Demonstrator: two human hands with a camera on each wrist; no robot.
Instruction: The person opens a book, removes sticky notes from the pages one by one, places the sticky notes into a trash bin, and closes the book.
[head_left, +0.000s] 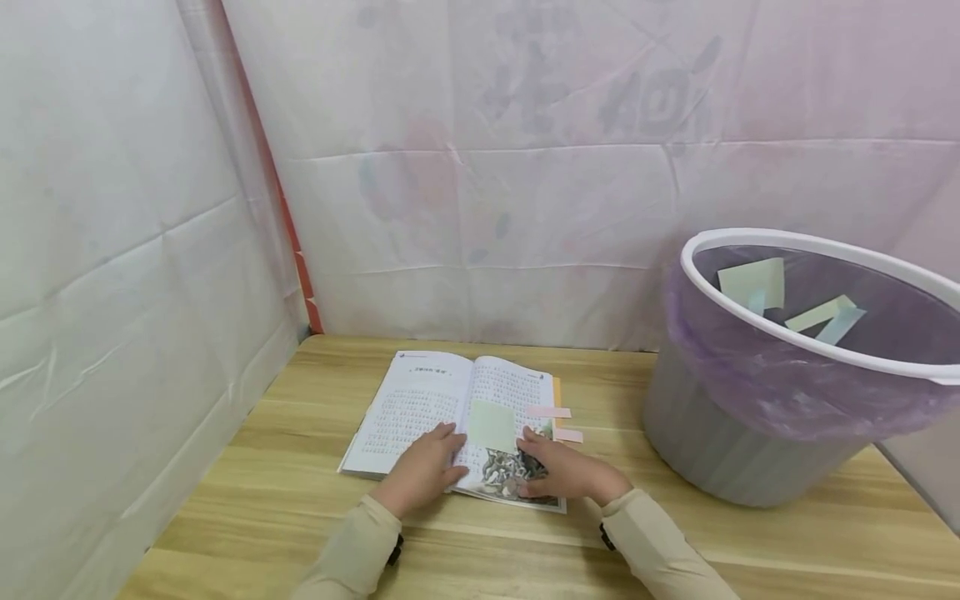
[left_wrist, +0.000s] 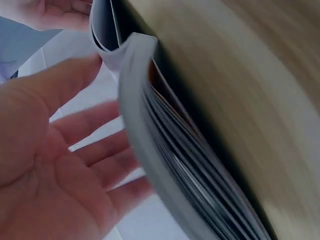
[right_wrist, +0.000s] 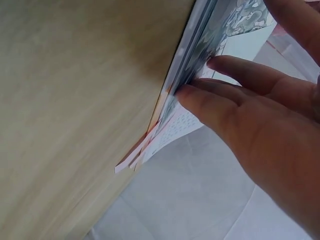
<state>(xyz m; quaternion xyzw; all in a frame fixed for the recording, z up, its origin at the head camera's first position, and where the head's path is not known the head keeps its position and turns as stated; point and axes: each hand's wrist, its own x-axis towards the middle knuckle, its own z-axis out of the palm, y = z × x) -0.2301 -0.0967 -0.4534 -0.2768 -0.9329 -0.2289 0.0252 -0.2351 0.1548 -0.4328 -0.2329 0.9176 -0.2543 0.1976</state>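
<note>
An open book (head_left: 420,400) lies on the wooden table, printed text on both pages and a picture at the lower right page. On that right page is a pale green sticky note (head_left: 491,426). Two pink paper tabs (head_left: 549,412) stick out past its right edge. My left hand (head_left: 423,468) rests at the lower middle of the book, by the gutter, fingers extended in the left wrist view. Over the picture, my right hand (head_left: 566,468) touches the right page with fairly straight fingers (right_wrist: 210,102), its fingertips beside the note's lower right edge.
To the right stands a grey waste bin (head_left: 750,433) with a white rim and a purple liner bag (head_left: 750,367). Pale paper notes (head_left: 757,282) lie inside it. White sheeting (head_left: 480,208) hangs behind and to the left of the table (head_left: 285,467).
</note>
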